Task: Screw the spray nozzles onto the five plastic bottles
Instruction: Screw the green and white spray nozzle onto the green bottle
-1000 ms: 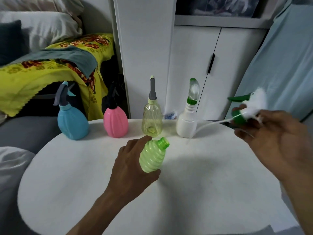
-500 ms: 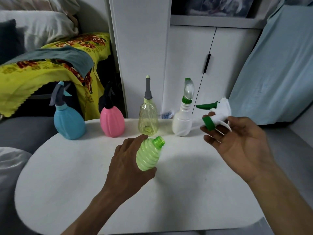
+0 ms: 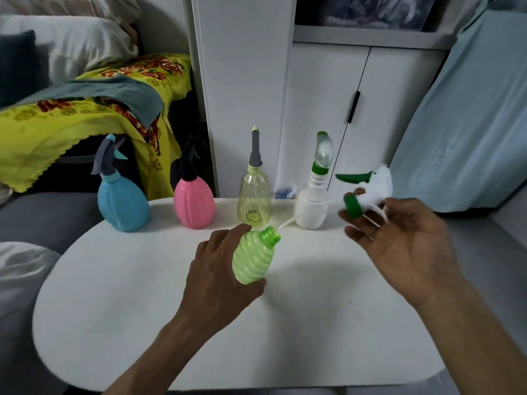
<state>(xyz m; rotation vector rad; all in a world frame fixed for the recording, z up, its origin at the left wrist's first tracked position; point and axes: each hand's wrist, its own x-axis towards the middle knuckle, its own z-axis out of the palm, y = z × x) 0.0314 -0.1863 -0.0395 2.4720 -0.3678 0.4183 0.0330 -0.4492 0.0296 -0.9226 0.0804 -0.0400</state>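
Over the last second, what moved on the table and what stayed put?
The right hand carried the nozzle leftward toward the green bottle; its tube tip now sits at the open neck. The left hand kept holding that bottle tilted. The four capped bottles behind stayed put.

On the white table (image 3: pixel 114 323) stand a blue bottle (image 3: pixel 123 205), a pink bottle (image 3: pixel 194 205), a yellow see-through bottle (image 3: pixel 253 201) and a white bottle (image 3: pixel 310 208).
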